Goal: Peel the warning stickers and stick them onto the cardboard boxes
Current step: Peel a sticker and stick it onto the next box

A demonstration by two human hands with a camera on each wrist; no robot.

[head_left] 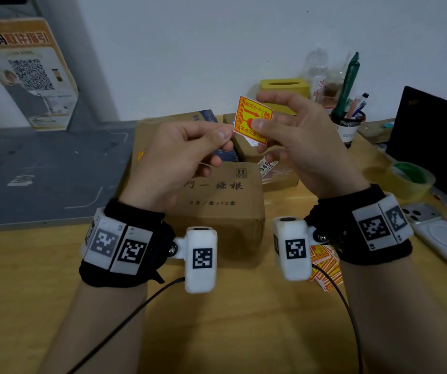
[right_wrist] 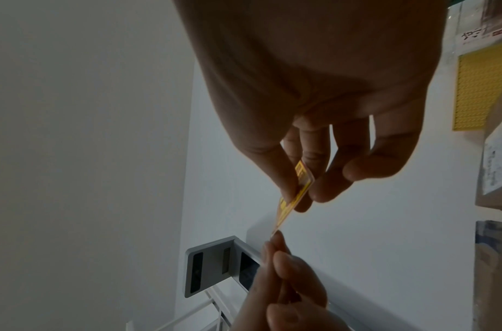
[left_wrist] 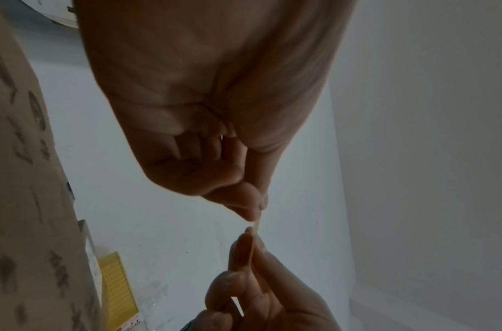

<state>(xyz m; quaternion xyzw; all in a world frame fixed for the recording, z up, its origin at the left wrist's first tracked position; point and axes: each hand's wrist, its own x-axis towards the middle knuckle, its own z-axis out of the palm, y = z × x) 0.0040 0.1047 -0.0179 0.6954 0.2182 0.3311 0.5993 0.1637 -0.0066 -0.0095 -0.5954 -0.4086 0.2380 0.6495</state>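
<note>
An orange and yellow warning sticker [head_left: 253,119] is held up in the air above the cardboard boxes. My right hand [head_left: 276,125] pinches it between thumb and fingers, thumb on its printed face. My left hand [head_left: 223,137] pinches the sticker's lower left corner between thumb and forefinger. The right wrist view shows the sticker [right_wrist: 293,194] edge-on between both hands; in the left wrist view it is a thin strip [left_wrist: 256,233]. A large cardboard box [head_left: 214,201] with printed characters sits on the table below the hands. A smaller box [head_left: 246,149] lies behind it.
A pile of more warning stickers [head_left: 324,265] lies on the wooden table under my right wrist. A phone [head_left: 443,238], a tape roll [head_left: 411,179], a pen holder [head_left: 349,125], a yellow tissue box [head_left: 284,90] and a dark laptop [head_left: 438,136] stand at the right. A grey mat [head_left: 41,171] lies left.
</note>
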